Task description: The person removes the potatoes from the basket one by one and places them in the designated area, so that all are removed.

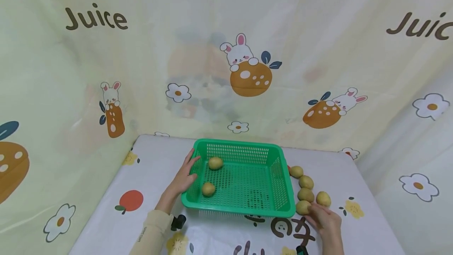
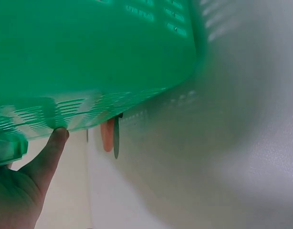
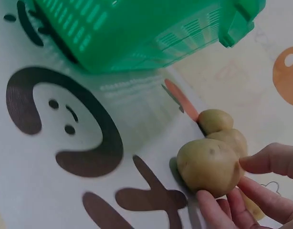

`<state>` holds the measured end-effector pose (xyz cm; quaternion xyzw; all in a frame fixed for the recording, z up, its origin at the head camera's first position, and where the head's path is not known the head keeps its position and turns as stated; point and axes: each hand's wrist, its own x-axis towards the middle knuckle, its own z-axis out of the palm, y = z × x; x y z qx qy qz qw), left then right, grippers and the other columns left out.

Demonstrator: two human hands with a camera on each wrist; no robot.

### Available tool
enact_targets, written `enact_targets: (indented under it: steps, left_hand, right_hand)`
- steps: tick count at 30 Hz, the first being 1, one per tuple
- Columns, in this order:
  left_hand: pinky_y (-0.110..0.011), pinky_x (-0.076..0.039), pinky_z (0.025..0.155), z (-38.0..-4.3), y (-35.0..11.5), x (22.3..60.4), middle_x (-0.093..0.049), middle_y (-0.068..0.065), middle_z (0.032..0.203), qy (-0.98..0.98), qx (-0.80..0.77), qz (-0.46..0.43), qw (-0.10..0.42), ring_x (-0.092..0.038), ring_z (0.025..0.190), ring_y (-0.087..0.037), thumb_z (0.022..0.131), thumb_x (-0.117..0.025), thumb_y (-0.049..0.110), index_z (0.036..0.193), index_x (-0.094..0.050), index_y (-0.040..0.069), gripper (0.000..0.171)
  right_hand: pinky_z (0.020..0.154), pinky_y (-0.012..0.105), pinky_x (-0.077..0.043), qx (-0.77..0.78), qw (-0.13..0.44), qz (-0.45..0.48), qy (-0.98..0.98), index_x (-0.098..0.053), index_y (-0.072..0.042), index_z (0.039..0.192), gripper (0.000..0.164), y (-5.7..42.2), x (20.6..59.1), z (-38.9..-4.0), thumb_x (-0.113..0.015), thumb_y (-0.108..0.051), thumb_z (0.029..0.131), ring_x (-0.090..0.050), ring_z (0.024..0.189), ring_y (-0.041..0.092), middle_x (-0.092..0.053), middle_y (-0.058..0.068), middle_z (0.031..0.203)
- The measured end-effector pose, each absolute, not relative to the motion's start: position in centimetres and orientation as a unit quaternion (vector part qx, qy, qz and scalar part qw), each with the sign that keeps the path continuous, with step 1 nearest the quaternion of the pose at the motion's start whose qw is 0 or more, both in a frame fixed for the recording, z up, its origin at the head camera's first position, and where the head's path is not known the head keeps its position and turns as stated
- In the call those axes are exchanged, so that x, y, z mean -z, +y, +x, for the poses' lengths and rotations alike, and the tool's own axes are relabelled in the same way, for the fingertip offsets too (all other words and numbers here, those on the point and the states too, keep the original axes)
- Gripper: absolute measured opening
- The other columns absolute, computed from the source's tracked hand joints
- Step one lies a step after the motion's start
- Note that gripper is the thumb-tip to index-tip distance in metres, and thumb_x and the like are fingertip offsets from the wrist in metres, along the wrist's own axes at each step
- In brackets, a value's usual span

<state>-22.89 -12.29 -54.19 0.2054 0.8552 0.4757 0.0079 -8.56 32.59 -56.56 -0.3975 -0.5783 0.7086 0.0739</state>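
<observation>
Potato (image 3: 204, 167) pinched by R hand (image 1: 327, 220) just off basket (image 1: 247, 210) edge (L hand (image 1: 182, 178) spread, opp. rim (image 1: 185, 200)).

Cream left sleeve (image 1: 150, 236), tiny dark lettering (image 1: 142, 234); black blocky device (image 1: 178, 222) beside cuff (image 1: 160, 218); left hand (image 1: 182, 177), right hand (image 1: 326, 218) bare

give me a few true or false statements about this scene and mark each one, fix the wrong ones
1. The left hand touches the left side of the green basket. True.
2. The green basket holds three potatoes. False: it holds two, a far potato and a near potato.
3. The right hand holds a potato outside the basket. True.
4. The potatoes outside the basket lie to its left. False: they lie to its right.
5. Counting the held one, five potatoes are outside the basket in the head view. True.
6. The green basket is upside down. False: its open side faces up.
</observation>
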Motion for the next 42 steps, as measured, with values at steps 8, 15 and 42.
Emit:
enact_targets:
  steps: [8, 15, 42]
  left_hand:
    - [-0.065, -0.021, 0.111, -23.1, -12.3, 54.0, -0.007, -0.016, 0.164, 0.854, -0.475, 0.211, 0.002, -0.012, 0.148, -0.04, 0.079, -0.048, -0.003, 0.146, -0.04, -0.006, 0.067]
    - [-0.064, -0.02, 0.112, -23.0, -12.3, 54.1, -0.006, -0.015, 0.164, 0.853, -0.477, 0.209, 0.008, -0.011, 0.149, -0.039, 0.079, -0.049, -0.003, 0.146, -0.04, -0.006, 0.067]
    - [-0.063, -0.02, 0.112, -23.2, -12.4, 54.5, -0.007, -0.014, 0.165, 0.852, -0.479, 0.212, 0.001, -0.012, 0.149, -0.038, 0.079, -0.049, -0.003, 0.146, -0.04, -0.006, 0.068]
  right_hand:
    - [0.072, 0.035, -0.059, -0.684, 0.072, -0.407, -0.601, -0.069, -0.014, 0.083, 0.007, 33.6, 54.2, -9.2, -0.071, -0.008, 0.085, -0.068, 0.07, 0.011, -0.068, -0.007, 0.071]
    - [0.078, 0.036, -0.058, -0.675, 0.052, -0.393, -0.622, -0.062, -0.004, 0.116, 0.028, 33.8, 52.3, -10.2, -0.067, -0.013, 0.09, -0.068, 0.077, 0.009, -0.066, -0.012, 0.075]
    - [0.088, 0.038, -0.054, -0.753, -0.047, -0.185, -0.63, -0.044, -0.001, 0.14, 0.046, 28.8, 45.1, -15.9, -0.056, -0.02, 0.1, -0.07, 0.096, 0.016, -0.07, -0.007, 0.095]
